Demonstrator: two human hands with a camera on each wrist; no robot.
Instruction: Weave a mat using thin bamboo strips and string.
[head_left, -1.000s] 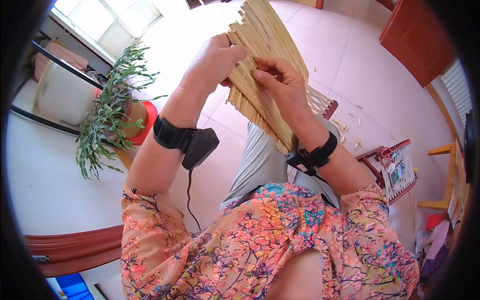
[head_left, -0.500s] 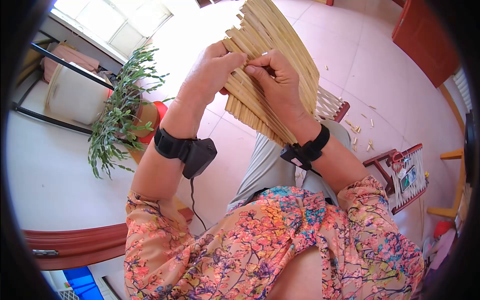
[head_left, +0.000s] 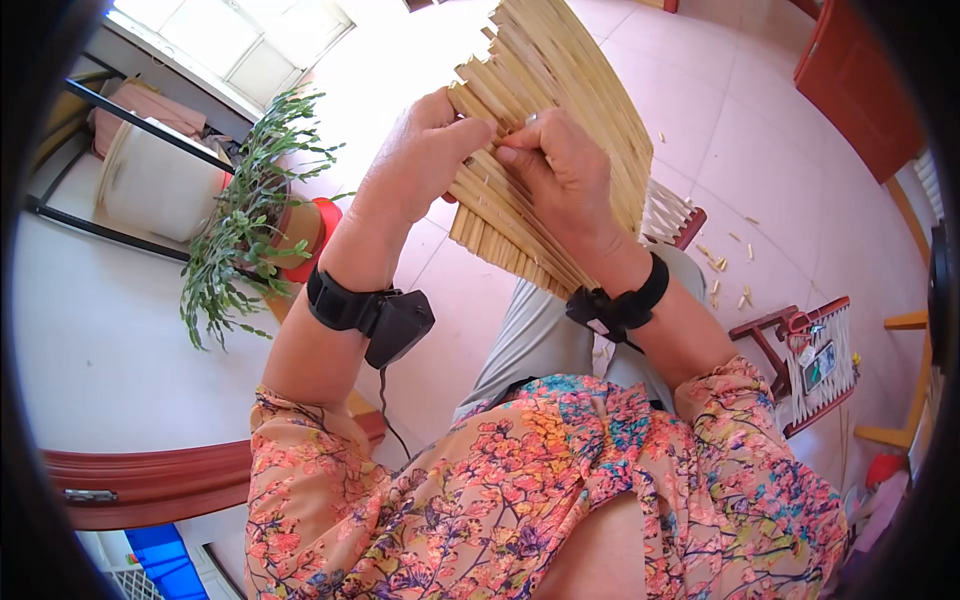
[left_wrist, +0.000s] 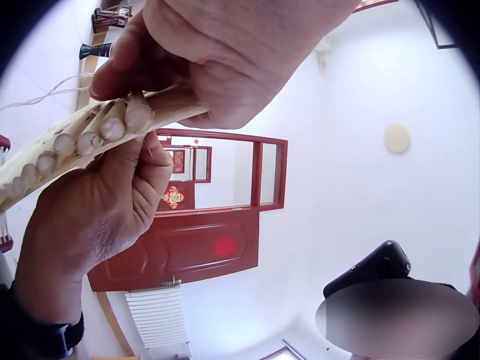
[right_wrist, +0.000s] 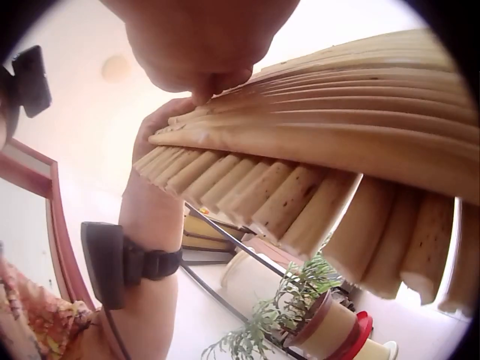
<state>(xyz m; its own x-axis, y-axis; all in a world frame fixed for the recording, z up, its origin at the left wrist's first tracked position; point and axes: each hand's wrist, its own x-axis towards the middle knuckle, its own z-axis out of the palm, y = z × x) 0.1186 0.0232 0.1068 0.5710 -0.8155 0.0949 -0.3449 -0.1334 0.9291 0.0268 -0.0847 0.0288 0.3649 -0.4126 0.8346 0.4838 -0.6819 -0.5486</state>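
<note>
A mat of pale plant stalks point(head_left: 575, 75), laid side by side with a second layer crossing beneath, is held up over the lap. My left hand point(head_left: 425, 150) grips its near left edge, thumb on top and fingers underneath. My right hand point(head_left: 570, 170) is curled over the top face, thumb and forefinger pinched together close to the left thumb. In the left wrist view, a thin needle-like sliver shows at the right hand's fingertips point(left_wrist: 152, 142); I cannot tell exactly what it is. Thin pale thread point(left_wrist: 49, 97) trails beyond the mat. Rounded stalk ends point(right_wrist: 300, 217) line its underside.
Short cut stalk pieces point(head_left: 715, 260) are scattered on the tiled floor to the right. A folding stool point(head_left: 800, 370) there bears a phone point(head_left: 820, 365) and red-handled scissors point(head_left: 800, 322). At the left stand a potted plant point(head_left: 250, 210) and a black-framed rack point(head_left: 110, 230).
The right hand has come down from open-fingered handling to a tighter pinch near the left thumb. The left hand keeps its grip; the view has shifted slightly.
</note>
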